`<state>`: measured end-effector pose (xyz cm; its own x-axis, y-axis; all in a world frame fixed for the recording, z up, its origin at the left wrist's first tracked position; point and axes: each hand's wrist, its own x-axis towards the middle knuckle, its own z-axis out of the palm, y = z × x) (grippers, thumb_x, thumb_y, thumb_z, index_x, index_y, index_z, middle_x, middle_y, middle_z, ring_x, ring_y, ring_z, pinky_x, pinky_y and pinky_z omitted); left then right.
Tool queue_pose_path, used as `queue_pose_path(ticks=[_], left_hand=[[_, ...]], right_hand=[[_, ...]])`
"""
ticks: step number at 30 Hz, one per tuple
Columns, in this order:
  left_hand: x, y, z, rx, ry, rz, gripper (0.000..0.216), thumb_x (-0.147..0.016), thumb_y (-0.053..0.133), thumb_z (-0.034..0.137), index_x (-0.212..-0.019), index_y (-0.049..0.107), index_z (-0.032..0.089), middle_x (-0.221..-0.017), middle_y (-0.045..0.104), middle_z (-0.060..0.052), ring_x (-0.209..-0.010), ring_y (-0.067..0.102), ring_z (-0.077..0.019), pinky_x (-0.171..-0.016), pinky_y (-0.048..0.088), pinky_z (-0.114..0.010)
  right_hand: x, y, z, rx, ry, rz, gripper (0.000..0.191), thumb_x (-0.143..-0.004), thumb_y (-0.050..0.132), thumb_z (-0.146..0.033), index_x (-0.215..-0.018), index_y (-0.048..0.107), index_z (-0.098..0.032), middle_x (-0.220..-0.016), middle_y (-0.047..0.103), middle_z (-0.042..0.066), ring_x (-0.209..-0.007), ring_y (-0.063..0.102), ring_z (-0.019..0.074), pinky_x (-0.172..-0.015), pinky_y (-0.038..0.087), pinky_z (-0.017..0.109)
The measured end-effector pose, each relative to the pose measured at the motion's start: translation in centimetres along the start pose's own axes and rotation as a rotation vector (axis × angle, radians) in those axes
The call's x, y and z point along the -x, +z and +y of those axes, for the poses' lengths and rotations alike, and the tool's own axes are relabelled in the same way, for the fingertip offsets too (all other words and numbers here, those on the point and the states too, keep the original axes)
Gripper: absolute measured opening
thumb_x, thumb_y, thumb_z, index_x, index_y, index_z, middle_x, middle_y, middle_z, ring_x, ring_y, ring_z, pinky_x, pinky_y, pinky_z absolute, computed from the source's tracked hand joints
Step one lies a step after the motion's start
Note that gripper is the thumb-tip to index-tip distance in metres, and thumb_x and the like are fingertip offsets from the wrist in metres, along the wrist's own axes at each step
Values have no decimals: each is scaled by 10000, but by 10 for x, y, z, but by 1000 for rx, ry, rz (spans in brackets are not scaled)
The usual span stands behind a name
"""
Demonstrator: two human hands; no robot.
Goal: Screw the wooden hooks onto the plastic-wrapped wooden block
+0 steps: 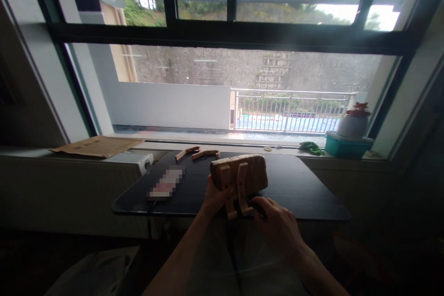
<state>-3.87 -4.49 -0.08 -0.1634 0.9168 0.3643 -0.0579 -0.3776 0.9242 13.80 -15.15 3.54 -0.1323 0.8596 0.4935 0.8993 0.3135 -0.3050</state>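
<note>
A brown block-shaped piece (255,173), its upper edge pale and worn, is tilted at the near middle of the dark table (294,185). Two bent wooden legs lie against its near face, a left one (225,178) and a right one (242,178). My left hand (215,198) is closed round the block's lower left, with the thumb across the left leg. Beside the right leg's lower end, my right hand (277,215) is closed on a dark, slim tool (258,206); its kind is too dark to tell.
Two more curved wooden legs (206,153) lie at the table's back left. A blurred-out flat object (166,185) is nearer. On the sill are a brown envelope (99,146), a green cloth (311,148) and a teal box (347,144) under a white container (353,125).
</note>
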Motion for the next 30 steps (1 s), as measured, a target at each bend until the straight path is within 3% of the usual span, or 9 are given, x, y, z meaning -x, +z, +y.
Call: queue_pose_path(ticks=[4, 8, 11, 15, 18, 24, 30], left_hand=[[0, -1, 0, -2, -1, 1, 516, -519, 790, 234, -916, 464, 185, -758, 619, 30, -702, 618, -173, -578, 498, -253], [-1, 0, 1, 0, -13, 8, 534, -498, 798, 230, -912, 465, 183, -743, 613, 34, -679, 611, -164, -567, 494, -248], [-2, 0, 1, 7, -19, 10, 535, -501, 795, 231, -919, 465, 182, -756, 615, 27, -689, 613, -169, -567, 497, -249], [-1, -1, 2, 11, -16, 7, 530, -504, 790, 222, -921, 465, 181, -762, 618, 23, -706, 620, -180, -576, 500, -258], [0, 0, 4, 12, -13, 7, 506, -523, 778, 219, -917, 464, 182, -764, 623, 19, -721, 628, -189, -586, 502, -266], [1, 1, 9, 9, -25, 26, 488, -532, 765, 200, -913, 461, 178, -779, 628, 11, -742, 627, -191, -597, 501, -267], [0, 2, 9, 8, -36, 41, 482, -517, 765, 186, -893, 463, 177, -753, 618, 22, -717, 622, -181, -591, 495, -263]], right_hand=[[0, 0, 2, 243, -213, 15, 284, -818, 480, -123, -1042, 600, -249, -749, 626, -2, -636, 601, 148, -509, 330, 247], [1, 9, 8, 284, -265, 78, 276, -826, 484, -117, -1042, 611, -232, -706, 615, -3, -601, 593, 142, -501, 339, 244], [3, 14, 10, 141, -177, 98, 241, -867, 447, -196, -1039, 615, -217, -791, 664, 19, -664, 626, 144, -546, 390, 232], [5, 11, 6, -94, 50, 52, 265, -890, 392, -287, -1029, 609, -224, -901, 698, 24, -786, 651, 170, -635, 438, 248], [4, 3, 1, -92, 98, -16, 259, -885, 389, -294, -1032, 594, -237, -884, 701, 12, -798, 651, 191, -630, 432, 270], [-2, -11, -3, 218, -142, -41, 307, -818, 484, -132, -1088, 563, -258, -853, 656, 3, -710, 622, 157, -533, 356, 238], [-3, 0, 0, 383, -316, 0, 324, -779, 500, -31, -1047, 591, -190, -726, 621, 12, -620, 585, 150, -514, 331, 250]])
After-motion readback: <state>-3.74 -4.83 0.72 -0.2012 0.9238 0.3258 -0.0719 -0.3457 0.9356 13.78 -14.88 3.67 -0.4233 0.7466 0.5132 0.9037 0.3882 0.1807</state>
